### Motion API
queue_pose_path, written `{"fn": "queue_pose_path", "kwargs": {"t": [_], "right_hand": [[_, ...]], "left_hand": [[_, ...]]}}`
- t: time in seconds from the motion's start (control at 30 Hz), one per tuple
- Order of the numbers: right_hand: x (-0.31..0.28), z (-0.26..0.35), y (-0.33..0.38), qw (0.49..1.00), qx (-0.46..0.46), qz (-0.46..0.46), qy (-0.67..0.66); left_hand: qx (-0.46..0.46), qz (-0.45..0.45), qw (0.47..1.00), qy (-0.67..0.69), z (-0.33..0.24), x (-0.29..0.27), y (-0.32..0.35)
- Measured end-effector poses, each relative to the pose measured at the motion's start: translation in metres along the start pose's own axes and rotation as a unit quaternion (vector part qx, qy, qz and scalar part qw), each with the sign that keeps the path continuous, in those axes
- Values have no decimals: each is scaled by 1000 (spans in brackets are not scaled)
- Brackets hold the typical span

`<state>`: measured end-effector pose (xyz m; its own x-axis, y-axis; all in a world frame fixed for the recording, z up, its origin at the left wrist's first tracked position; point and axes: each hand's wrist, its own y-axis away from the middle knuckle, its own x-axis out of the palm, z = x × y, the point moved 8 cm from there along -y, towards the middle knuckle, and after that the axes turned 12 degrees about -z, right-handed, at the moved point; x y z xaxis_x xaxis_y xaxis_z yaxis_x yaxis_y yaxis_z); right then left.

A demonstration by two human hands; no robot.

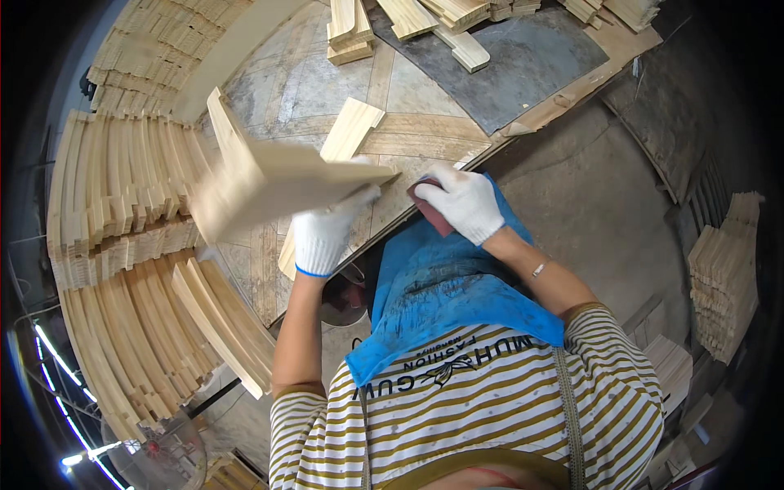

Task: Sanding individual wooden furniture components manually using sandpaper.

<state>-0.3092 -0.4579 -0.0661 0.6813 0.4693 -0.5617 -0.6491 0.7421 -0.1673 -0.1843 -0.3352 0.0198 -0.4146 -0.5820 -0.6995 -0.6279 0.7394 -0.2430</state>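
Wearing striped yellow-and-white shirt [490, 408] and blue cloth apron [441, 286], person stands at worktable edge. Left hand [322, 233] in white glove grips flat pale wooden panel [269, 184] by near edge, panel motion-blurred, raised over patchwork wooden worktable [425, 131]. Right hand [465, 200], also white-gloved, closed around dark reddish sanding block [431, 211], possibly touching panel's right tip. Stacked curved pale wood slats [122, 212] left of table. Loose short wood pieces [408, 20] at far table end. Another slat stack [723, 269] right.
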Motion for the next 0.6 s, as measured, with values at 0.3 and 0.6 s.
{"fn": "queue_pose_path", "kwargs": {"t": [0.3, 0.6], "right_hand": [[-23, 59, -45, 939, 29, 22, -341], [-27, 124, -70, 791, -545, -277, 6]], "left_hand": [[-199, -124, 915, 328, 39, -17, -13], [-348, -34, 801, 486, 65, 28, 26]]}}
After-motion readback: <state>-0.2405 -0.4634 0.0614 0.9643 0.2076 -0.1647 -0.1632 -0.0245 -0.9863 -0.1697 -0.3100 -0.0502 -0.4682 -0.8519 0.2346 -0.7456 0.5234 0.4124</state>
